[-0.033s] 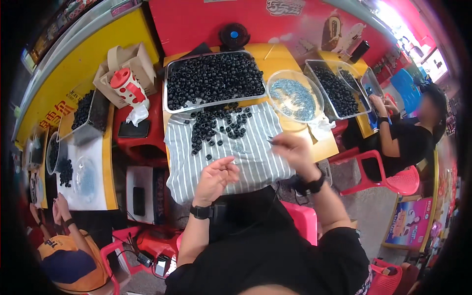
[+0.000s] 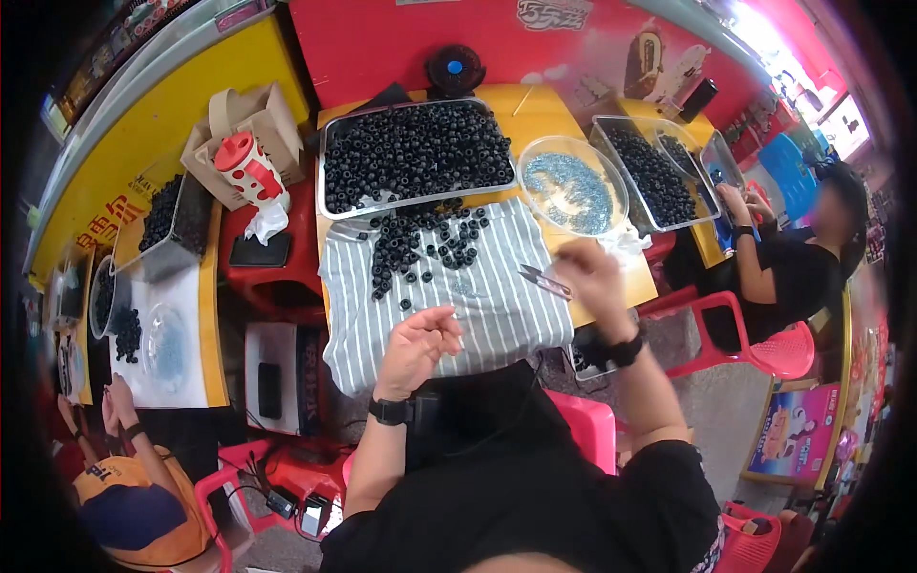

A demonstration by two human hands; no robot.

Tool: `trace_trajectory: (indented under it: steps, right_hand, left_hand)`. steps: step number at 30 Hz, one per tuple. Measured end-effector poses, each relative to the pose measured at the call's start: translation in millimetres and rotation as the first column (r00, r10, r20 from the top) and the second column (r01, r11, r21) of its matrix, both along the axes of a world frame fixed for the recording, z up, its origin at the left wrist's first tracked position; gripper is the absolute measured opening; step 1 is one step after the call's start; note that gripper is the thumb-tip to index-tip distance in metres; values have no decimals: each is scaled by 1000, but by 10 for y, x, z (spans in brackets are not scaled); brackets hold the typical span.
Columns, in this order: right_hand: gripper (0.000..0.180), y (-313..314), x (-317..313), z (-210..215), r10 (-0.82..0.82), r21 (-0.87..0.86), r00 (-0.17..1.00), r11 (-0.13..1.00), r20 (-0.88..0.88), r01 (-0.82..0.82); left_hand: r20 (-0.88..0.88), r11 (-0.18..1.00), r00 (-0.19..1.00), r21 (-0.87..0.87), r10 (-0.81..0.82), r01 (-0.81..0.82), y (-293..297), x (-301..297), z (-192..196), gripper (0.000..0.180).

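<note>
On the striped grey-and-white cloth lies a pair of small metal snips, blades pointing away to the left. My right hand hovers just beside their handle end, smeared by motion, so its fingers are unclear. At the cloth's near side my left hand is raised with its fingers curled and tips close together; whatever small thing they may hold is too tiny to make out. Loose black ring-shaped beads spread over the far part of the cloth, with a little patch of tiny glassy beads nearer me.
A clear tray heaped with black beads stands behind the cloth. Right of it sits a round clear dish of shiny beads, near crumpled tissue. A spotted cup and dark phone are left. Co-workers sit on both sides.
My right hand has drawn off to the right and slightly away, uncovering the snips that it covered before. My left hand stays almost where it was.
</note>
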State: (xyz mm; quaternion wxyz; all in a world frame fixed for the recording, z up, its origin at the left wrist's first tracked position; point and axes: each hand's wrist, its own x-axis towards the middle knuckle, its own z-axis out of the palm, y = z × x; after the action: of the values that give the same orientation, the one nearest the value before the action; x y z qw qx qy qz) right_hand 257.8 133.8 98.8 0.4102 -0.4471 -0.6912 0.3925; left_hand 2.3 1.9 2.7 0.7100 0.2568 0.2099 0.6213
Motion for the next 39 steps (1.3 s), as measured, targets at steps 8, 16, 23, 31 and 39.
trace_trajectory:
  steps: [8, 16, 23, 31, 39]
  right_hand:
    - [55, 1234, 1447, 156, -629, 462, 715, 754, 306, 466]
    - [24, 277, 83, -194, -44, 223, 992, 975, 115, 17]
    - [18, -173, -653, -126, 322, 71, 912, 934, 254, -350]
    - [17, -78, -1313, -237, 256, 280, 779, 832, 572, -479]
    - [7, 12, -1449, -377, 146, 375, 727, 779, 671, -503]
  left_hand:
    - [-104, 602, 995, 794, 3, 82, -487, -138, 1456, 18]
    - [-302, -14, 953, 953, 6, 302, -1311, -2, 2704, 23]
    - [-236, -36, 961, 969, 142, 243, -1436, -70, 2611, 15]
    - [-342, -79, 934, 934, 102, 350, -1203, -287, 2617, 18]
    - [-601, 770, 745, 608, 288, 194, -678, -473, 1729, 16]
